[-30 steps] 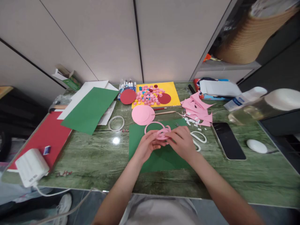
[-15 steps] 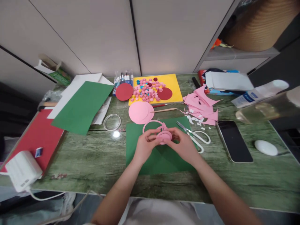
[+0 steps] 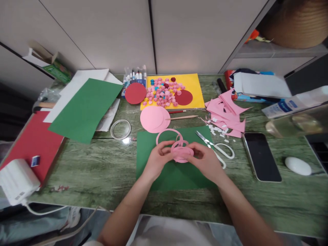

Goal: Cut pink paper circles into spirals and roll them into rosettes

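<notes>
A pink paper spiral (image 3: pixel 182 155) is held between my two hands above a green sheet (image 3: pixel 166 177). The fingers of my left hand (image 3: pixel 159 158) pinch its left side, and those of my right hand (image 3: pixel 205 159) pinch its right side. From the coiled part, a loose loop of the strip curls up and away to the upper left. White-handled scissors (image 3: pixel 220 150) lie partly spread just right of my right hand. Pink paper circles (image 3: pixel 151 119) overlap beyond the green sheet.
Many small pink, blue and yellow rolled pieces (image 3: pixel 164 92) lie on a yellow sheet (image 3: pixel 196 92) at the back. Pink paper scraps (image 3: pixel 227 111), a phone (image 3: pixel 262 157) and a white mouse (image 3: pixel 298 166) are on the right. A tape roll (image 3: pixel 121 129) lies left, near another green sheet (image 3: pixel 85 109).
The held pink coil has loosened and spread wider, showing more separate turns. My right hand has shifted slightly to the right. The camera view has tilted a little.
</notes>
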`<state>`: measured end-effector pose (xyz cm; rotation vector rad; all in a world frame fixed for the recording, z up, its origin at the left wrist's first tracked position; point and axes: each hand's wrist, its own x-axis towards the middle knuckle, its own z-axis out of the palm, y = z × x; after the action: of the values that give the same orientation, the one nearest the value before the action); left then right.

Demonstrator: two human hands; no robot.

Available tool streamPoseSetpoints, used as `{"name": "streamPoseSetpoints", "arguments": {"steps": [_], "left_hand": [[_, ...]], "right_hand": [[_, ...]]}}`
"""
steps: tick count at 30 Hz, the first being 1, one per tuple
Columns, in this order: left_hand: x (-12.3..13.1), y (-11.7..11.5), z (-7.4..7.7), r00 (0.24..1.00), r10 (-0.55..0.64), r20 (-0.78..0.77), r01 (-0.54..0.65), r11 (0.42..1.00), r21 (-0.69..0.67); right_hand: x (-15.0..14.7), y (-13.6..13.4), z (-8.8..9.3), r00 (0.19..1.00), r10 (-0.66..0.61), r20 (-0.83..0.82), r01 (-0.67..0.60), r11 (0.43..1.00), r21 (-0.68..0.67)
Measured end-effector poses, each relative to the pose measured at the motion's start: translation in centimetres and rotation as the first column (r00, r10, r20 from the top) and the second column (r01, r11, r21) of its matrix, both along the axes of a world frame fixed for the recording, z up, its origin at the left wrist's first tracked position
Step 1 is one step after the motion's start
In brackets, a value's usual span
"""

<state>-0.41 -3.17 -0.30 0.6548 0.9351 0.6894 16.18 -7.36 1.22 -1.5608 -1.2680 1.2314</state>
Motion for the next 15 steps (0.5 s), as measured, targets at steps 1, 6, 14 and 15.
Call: {"name": "streamPoseSetpoints", "arguments": {"steps": [1, 6, 14, 15], "left_hand": [[0.02, -0.06, -0.19, 1.0, 0.007, 0.001, -0.007, 1.0, -0.022], [-0.1, -0.12, -0.71, 1.0, 0.027, 0.015, -0.026, 0.995, -0.097], [-0.2, -0.22, -0.51, 0.997, 0.035, 0.067, -0.03, 0.996, -0.086], [-0.15, -0.26, -0.53, 0.998, 0.04, 0.045, -0.038, 0.998, -0.049]], "right_hand": [[-0.15, -0.07, 0.03, 1.0, 0.008, 0.024, -0.009, 1.0, 0.007], [-0.03, -0.21, 0.19, 0.998, 0.044, -0.046, -0.043, 0.999, 0.022], [0.16, 0.31, -0.36, 0.891, 0.0, -0.454, -0.091, 0.98, -0.177], [-0.12, 0.34, -0.36, 0.894, 0.032, -0.448, -0.126, 0.975, -0.183]]}}
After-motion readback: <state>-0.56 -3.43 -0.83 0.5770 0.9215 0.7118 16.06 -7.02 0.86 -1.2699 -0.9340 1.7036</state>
